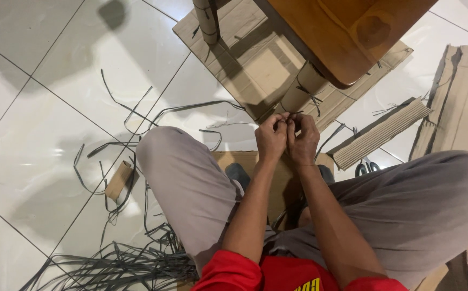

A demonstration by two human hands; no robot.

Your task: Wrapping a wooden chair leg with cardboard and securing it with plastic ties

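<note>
1. My left hand (271, 137) and right hand (302, 139) meet knuckle to knuckle, each grip pinched shut on a thin dark strap (297, 114).
2. The strap sits right at my fingertips, against the wrapped chair leg (303, 86) just beyond the grip.
3. Flat cardboard (255, 59) lies under that leg.
4. Below my left elbow, loose straps (121, 264) pile on the floor (24, 108).
5. Scissors (367, 167) lie right of my grip.

Bright, sharp; soft floor shadows
</note>
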